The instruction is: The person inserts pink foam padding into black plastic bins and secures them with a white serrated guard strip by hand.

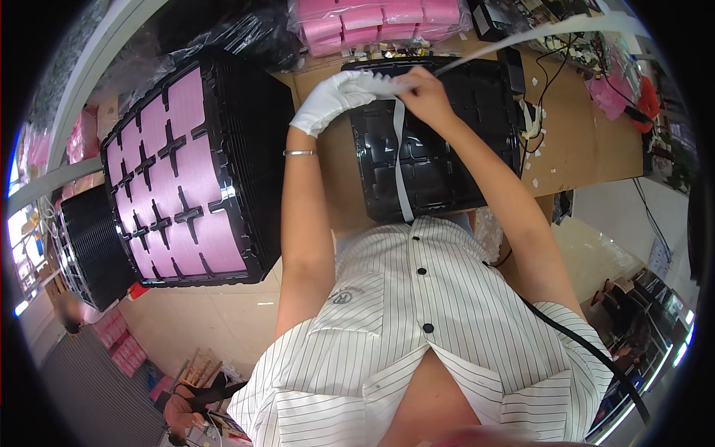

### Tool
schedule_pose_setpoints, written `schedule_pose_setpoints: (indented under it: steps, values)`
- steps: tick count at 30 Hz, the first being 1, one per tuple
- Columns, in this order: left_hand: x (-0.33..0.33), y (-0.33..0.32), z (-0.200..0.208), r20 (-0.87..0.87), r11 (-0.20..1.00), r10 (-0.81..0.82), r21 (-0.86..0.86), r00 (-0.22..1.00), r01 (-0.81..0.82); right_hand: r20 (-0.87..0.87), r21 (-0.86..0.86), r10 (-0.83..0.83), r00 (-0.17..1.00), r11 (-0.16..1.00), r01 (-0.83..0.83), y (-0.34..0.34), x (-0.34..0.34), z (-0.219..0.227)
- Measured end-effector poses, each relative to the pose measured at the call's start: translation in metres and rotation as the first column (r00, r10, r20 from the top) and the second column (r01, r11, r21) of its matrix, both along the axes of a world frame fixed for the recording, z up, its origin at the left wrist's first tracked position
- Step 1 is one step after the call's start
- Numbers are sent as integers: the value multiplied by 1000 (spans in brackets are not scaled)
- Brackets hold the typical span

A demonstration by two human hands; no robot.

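My left hand (pixel 331 100), in a white glove, is closed on a gathered length of pale, semi-clear strip (pixel 383 84). Bare and slightly blurred, my right hand (pixel 426 95) pinches the same strip close beside it. A narrow white length (pixel 403 160) hangs from the hands down toward my shirt. Another pale band (pixel 536 36) runs from beside my right hand to the upper right; whether it is one piece with the strip I cannot tell. Both hands are above a glossy black moulded plastic tray (pixel 458 160), which lies on brown cardboard.
At left stands a tall stack of black trays (pixel 257 156), its top one holding pink pieces (pixel 175 145). Bagged pink rolls (pixel 380 18) lie beyond my hands. Dark cables (pixel 547 97) cross the cardboard (pixel 577 145) at right. A grey curved frame (pixel 74 112) rises far left.
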State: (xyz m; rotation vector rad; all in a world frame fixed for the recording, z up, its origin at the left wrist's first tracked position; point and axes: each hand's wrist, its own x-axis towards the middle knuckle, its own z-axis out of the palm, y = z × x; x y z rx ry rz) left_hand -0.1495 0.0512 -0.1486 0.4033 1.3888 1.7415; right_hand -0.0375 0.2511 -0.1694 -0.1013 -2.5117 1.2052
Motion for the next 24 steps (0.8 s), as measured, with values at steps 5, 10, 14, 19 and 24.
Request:
schedule_pose_setpoints:
  steps: [5, 10, 14, 19, 24]
  values:
    - [20, 1, 27, -80, 994, 102, -38, 992, -105, 11, -202, -87, 996, 976, 88, -8, 27, 15]
    - [46, 16, 50, -50, 951, 289, -97, 956, -293, 391, -401, 26, 920, 905, 144, -28, 40, 57]
    - [71, 24, 65, -79, 931, 326, -146, 942, -334, 285, -745, 28, 958, 635, 203, -31, 54, 50]
    - [96, 12, 78, -97, 972, 183, -134, 978, -195, 396, -682, 110, 912, 700, 211, -32, 85, 72]
    - [116, 12, 74, -52, 933, 264, -239, 963, -269, 311, -507, -30, 950, 840, 193, -40, 110, 86]
